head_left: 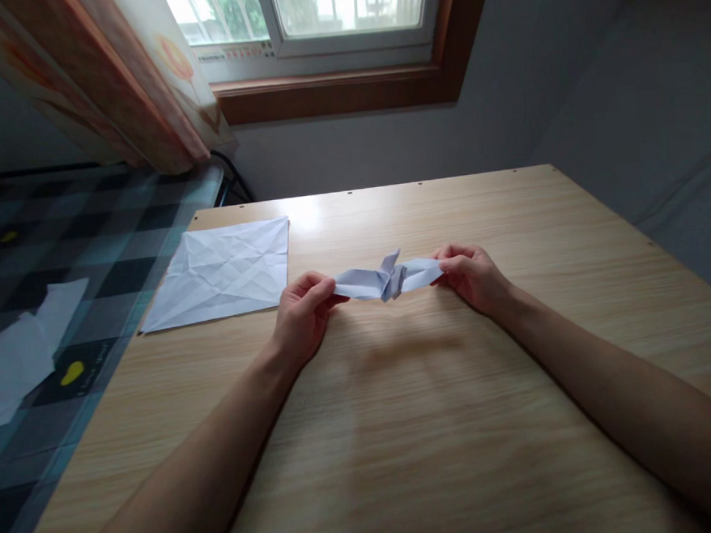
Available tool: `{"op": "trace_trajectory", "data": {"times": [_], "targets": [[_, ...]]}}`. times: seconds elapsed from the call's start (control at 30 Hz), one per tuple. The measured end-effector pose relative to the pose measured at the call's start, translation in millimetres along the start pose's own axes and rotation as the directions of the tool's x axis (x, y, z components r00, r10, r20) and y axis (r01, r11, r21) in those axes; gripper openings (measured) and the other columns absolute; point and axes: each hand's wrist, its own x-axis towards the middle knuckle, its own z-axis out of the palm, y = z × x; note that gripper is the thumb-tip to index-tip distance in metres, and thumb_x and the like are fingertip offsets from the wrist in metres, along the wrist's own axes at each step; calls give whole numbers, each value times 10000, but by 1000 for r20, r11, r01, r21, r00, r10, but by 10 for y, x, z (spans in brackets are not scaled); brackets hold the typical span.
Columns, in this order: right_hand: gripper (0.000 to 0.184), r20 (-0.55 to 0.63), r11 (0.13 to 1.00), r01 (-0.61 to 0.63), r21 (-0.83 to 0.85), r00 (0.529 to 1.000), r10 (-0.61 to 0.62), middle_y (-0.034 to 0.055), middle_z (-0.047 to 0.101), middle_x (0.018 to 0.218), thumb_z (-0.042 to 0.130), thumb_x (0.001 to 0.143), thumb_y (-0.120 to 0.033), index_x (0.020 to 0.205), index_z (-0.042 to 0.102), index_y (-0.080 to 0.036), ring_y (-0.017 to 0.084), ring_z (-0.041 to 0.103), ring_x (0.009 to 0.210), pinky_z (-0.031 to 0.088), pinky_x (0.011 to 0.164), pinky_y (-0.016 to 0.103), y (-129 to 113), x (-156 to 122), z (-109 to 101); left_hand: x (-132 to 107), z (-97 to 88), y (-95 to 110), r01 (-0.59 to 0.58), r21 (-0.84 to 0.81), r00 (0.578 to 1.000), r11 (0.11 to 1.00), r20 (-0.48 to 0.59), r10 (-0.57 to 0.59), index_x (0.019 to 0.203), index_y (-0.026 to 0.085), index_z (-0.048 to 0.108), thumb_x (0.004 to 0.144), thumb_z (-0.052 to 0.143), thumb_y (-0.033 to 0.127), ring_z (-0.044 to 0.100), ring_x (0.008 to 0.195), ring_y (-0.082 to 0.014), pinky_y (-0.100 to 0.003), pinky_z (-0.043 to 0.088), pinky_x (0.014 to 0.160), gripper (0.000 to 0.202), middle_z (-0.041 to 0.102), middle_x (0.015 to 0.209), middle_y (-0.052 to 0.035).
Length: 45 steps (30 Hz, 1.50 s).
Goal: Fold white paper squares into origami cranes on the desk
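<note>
Pinching both ends of the folded paper figure [393, 280], you've got it up off the bench [393, 459] around mid-frame in the head view, with its shadow underneath. Grip-wise, your left hand [303, 315] has the nine o'clock end between thumb and fingers, and your right hand [475, 278] has the three o'clock end the same way. Folds bunch up in the middle, with a pointed bit sticking up toward twelve.

Tbh I'd go easy here: match the tension on both sides, hold the ends level, and pinch just enough not to dent the paper. Too much pull could pop the center folds or rip something, I reckon. A creased sheet [227, 267] lies flat at about ten o'clock from the figure, and loose paper [18, 359] sits on the checkered cover [125, 205] farther out toward nine.
</note>
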Motion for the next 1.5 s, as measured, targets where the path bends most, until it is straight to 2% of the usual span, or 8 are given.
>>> {"op": "trace_trajectory", "data": {"times": [0.2,0.3,0.47,0.6,0.9,1.1,1.3,1.5], "targets": [[304,-18,963,-96,-251,995,95,-8,643,596,807,663,-371,783,612,-171,119,599,488,471,432,187,38,-53,234,-59,68,-23,-27,82,1000,996,6,26,632,144,550,605,835,324,623,569,-91,-220,539,622,338,601,612,44],[333,-22,930,-139,-341,990,140,26,651,558,784,698,-431,772,632,-144,112,578,432,460,399,181,58,-80,301,-69,84,-26,4,84,999,996,36,-7,666,155,518,631,812,326,636,566,-106,-234,539,617,342,591,602,52],[354,35,951,-148,-273,986,163,60,678,626,797,678,-442,739,658,-123,132,606,470,478,379,196,52,-95,312,-63,101,-31,-34,173,999,984,33,29,836,198,515,618,778,241,604,537,-101,-217,502,561,344,614,640,65],[324,79,971,-113,-210,988,132,53,677,641,800,681,-399,781,680,-114,161,654,553,519,439,209,13,-98,308,-54,102,-48,-94,410,994,907,93,61,1022,190,634,650,682,175,564,533,-100,-193,440,512,376,619,649,45],[308,21,989,-111,-93,993,114,4,665,657,843,607,-289,719,591,-152,139,640,575,570,502,232,8,-106,338,-84,173,126,-3,664,968,748,188,-163,702,135,701,748,696,377,465,405,-84,-177,309,379,246,577,508,4],[500,86,961,-260,-91,960,267,36,706,765,871,569,-210,1023,672,-138,122,646,578,579,498,200,-47,-56,247,-63,94,102,162,541,929,825,197,-312,663,134,680,715,744,391,504,413,-87,-168,372,384,270,596,527,-20],[330,248,890,-414,-191,857,452,64,698,673,869,634,-314,822,717,-90,121,655,548,542,465,158,-100,-47,169,-54,89,115,269,385,904,883,215,-369,594,137,631,635,822,432,512,392,-76,-145,377,369,354,580,484,-12],[335,312,908,-410,-84,855,415,86,723,791,872,636,-369,775,740,-94,135,677,677,590,605,194,-113,-62,190,-50,61,126,333,263,882,905,254,-398,600,130,602,600,850,466,504,367,-71,-154,412,368,418,585,481,-10]]}}
